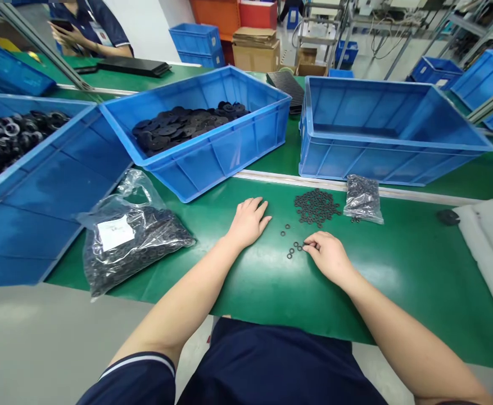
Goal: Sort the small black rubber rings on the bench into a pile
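Observation:
My left hand [249,222] lies flat on the green tabletop, palm down with fingers stretched out, and holds nothing. Several loose small black rings [289,256] are scattered to its right. Thumb and fingers of my right hand [326,254] are pinched at the end of these loose rings, on a black ring partly hidden by the fingertips. Just beyond my right hand is a spread heap of the same rings [317,207]. A small clear bag of dark little parts [362,198] lies to the right of the heap.
A large clear bag of black parts [132,242] with a white label lies left. Behind stand a blue bin [225,160] of black discs, another blue bin [368,160], and a left bin [52,208] of black rings. Across the table, a person [90,31] holds a phone.

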`<state>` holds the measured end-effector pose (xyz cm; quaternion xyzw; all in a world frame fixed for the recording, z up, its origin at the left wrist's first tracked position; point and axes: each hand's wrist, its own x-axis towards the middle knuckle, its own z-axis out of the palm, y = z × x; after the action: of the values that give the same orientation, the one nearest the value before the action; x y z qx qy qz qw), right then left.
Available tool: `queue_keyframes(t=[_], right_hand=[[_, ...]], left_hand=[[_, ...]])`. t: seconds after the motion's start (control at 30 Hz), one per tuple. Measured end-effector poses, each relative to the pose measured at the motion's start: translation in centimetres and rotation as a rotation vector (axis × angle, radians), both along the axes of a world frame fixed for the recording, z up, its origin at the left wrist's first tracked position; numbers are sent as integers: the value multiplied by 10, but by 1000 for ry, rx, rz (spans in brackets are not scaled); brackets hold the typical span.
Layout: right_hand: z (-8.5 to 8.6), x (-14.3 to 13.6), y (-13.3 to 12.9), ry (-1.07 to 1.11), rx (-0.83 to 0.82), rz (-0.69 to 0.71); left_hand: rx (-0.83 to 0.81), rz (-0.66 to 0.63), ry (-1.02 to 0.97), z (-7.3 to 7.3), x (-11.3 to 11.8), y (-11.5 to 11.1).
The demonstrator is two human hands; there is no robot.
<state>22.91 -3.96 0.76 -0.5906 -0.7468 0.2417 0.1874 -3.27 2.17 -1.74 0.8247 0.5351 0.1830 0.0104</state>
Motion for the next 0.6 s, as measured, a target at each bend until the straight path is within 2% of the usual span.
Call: queue_keyframes(t=[0.1,0.17,0.3,0.43,0.53,0.6], right_hand=[[12,-2,9,1,-201,-42],[18,-3,13,-11,-265,-38],[22,-1,13,-46,-233,1],[13,7,16,-57,-221,-20],[-1,13,21,-49,-246,-28],[-9,18,23,-32,-203,-46]], left_hand=[[-4,-84,-52,-3,5,-4],[-8,-135,-77,-5,10,-10],[-35,-176,-82,-5,24,-26],[-78,-158,-133,-1,32,-36],[-53,-142,-196,8,16,-39],[18,-95,-209,25,-11,-38]])
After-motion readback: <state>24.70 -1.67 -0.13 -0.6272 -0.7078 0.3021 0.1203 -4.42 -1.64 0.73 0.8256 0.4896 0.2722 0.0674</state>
